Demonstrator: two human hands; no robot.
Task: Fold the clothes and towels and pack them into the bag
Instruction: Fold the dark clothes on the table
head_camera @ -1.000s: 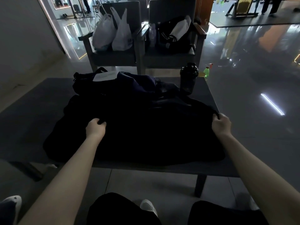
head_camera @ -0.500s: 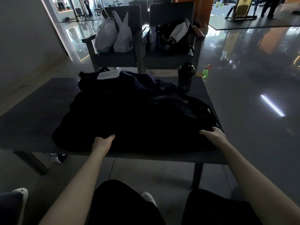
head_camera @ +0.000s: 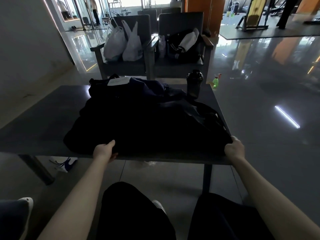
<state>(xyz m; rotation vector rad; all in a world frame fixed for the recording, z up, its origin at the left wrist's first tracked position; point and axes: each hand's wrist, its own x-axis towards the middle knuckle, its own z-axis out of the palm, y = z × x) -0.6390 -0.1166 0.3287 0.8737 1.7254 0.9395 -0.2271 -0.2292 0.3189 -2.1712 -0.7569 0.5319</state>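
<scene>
Here, the left hand (head_camera: 104,150) and right hand (head_camera: 234,149) are pinching (fingers curled) the near hem of a black cloth garment (head_camera: 147,129). Its long axis is running left-to-right across the dark grey table (head_camera: 39,129).

The black garment (head_camera: 147,132) lies spread across the bench (head_camera: 43,122), covering most of its middle and right portion. The fabric is loosely rumpled, and detail in it is too dark to resolve. Its near hem runs along the near edge of the bench. The left hand (head_camera: 103,150) grips this hem left of centre, thumb on top. The right hand (head_camera: 234,149) grips the near right corner, fingers curled over the cloth. The dark navy bag (head_camera: 143,87) lies at the far side of the bench, touching the garment's far edge, with a white label (head_camera: 118,81) on top.
</scene>
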